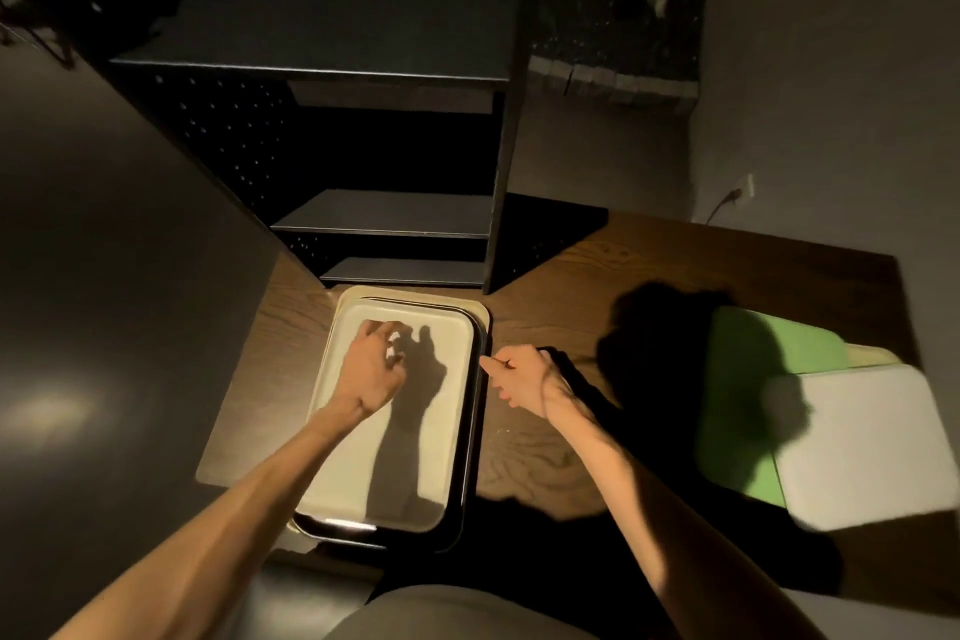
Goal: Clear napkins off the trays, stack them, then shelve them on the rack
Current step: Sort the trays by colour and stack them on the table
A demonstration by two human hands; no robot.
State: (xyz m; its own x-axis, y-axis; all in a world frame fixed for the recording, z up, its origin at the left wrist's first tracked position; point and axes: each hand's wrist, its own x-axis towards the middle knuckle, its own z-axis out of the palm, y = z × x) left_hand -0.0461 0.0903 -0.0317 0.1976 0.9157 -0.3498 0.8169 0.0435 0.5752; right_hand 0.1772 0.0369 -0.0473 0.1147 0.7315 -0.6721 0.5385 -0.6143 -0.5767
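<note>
A stack of trays (447, 437) lies on the wooden table in front of me, a cream one on top, a dark one and another cream one beneath. My left hand (371, 369) hovers over the top tray with fingers curled around a small white scrap (396, 346), probably a napkin piece. My right hand (524, 377) is at the stack's right edge, fingers pinched on the rim. The black rack (395, 218) stands just behind the trays, its shelves bare.
A green pad (748, 395) and a white pad (862, 442) lie on the table at the right, over a cream tray corner (872, 353). Wooden table surface (545, 442) shows between them and the stack. A plant stands at the back right.
</note>
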